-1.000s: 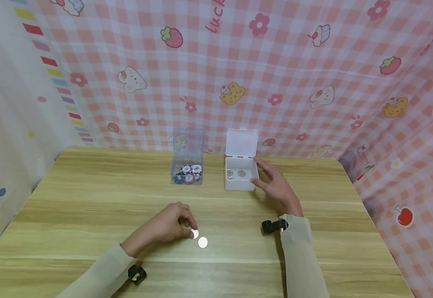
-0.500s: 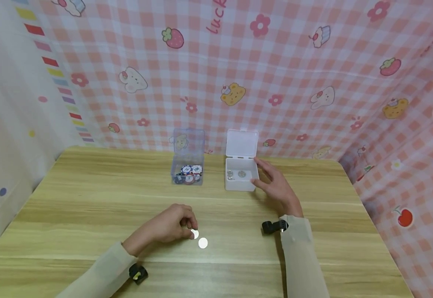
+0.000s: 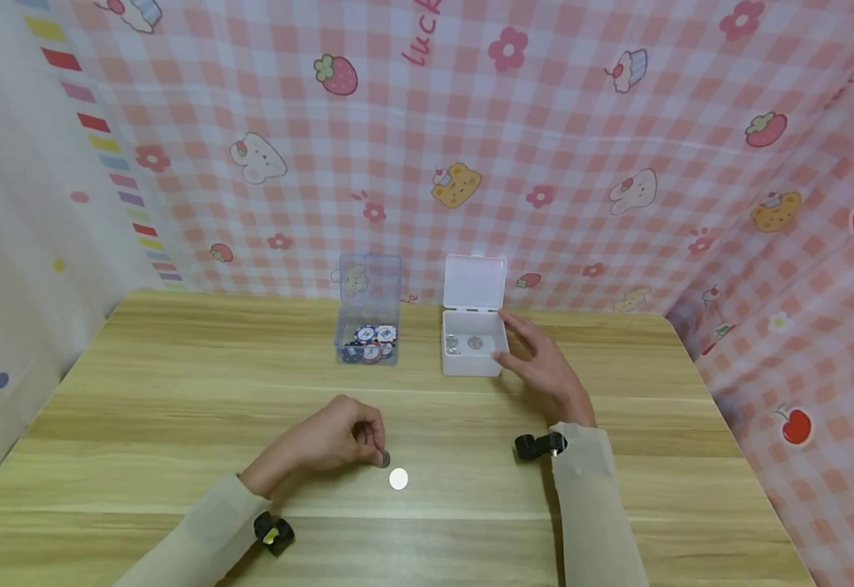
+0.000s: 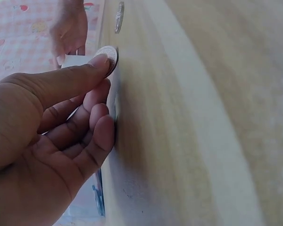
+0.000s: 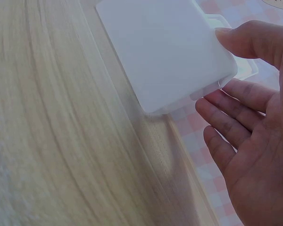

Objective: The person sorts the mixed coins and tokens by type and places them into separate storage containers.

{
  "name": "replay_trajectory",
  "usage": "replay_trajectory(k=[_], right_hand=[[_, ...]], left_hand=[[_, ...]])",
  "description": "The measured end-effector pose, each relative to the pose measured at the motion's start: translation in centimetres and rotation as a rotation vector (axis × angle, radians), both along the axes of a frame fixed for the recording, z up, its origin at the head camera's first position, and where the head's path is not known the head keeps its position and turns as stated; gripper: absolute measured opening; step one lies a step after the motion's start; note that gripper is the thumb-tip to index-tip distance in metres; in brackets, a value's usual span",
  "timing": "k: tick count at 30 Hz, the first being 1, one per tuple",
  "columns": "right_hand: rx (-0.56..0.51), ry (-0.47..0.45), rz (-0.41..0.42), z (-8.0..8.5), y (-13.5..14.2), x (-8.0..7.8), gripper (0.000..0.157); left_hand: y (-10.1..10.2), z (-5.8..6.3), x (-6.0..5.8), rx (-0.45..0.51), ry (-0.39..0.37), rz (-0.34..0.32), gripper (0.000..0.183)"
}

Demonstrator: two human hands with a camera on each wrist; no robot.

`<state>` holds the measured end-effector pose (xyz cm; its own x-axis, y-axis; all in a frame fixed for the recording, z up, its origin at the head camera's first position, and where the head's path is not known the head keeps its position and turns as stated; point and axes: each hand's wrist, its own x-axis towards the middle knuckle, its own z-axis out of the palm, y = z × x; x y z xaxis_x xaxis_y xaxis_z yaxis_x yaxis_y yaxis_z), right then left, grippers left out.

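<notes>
My left hand (image 3: 338,436) pinches a silver coin (image 4: 108,60) between thumb and index finger, the coin tilted up on its edge just over the table. Beside it another coin (image 3: 398,478) lies flat, shining white with glare. My right hand (image 3: 547,367) holds the right side of an open white box (image 3: 473,364), thumb at the front corner and index finger at the back one. A few coins (image 3: 475,343) lie inside that box. In the right wrist view the box's plain white wall (image 5: 167,52) shows, with the thumb on its edge and the other fingers extended behind.
Left of the white box stands a clear box (image 3: 368,359), lid raised, with several poker chips (image 3: 373,335) inside. Both boxes are near the back edge of the wooden table (image 3: 177,391). A pink checked curtain (image 3: 397,147) hangs right behind it.
My left hand has tipped the pinched coin up from lying flat; its face no longer shines in the head view. The right hand and both boxes have stayed in place.
</notes>
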<state>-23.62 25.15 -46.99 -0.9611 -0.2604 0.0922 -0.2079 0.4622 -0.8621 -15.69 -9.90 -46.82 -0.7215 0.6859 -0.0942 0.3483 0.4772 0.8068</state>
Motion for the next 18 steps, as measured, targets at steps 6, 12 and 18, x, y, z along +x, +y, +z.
replay_trajectory(k=[6, 12, 18], right_hand=[[-0.003, -0.019, -0.007, -0.1, 0.0, -0.1, 0.067], [0.001, -0.025, -0.012, 0.0, 0.0, 0.0, 0.067], [0.005, -0.036, -0.018, 0.0, 0.0, 0.0, 0.067]], left_hand=[[0.0, 0.1, -0.2, 0.028, -0.020, 0.042, 0.007], [0.4, 0.1, -0.5, 0.063, 0.014, 0.155, 0.003], [1.0, 0.3, -0.9, 0.093, -0.004, 0.270, 0.010]])
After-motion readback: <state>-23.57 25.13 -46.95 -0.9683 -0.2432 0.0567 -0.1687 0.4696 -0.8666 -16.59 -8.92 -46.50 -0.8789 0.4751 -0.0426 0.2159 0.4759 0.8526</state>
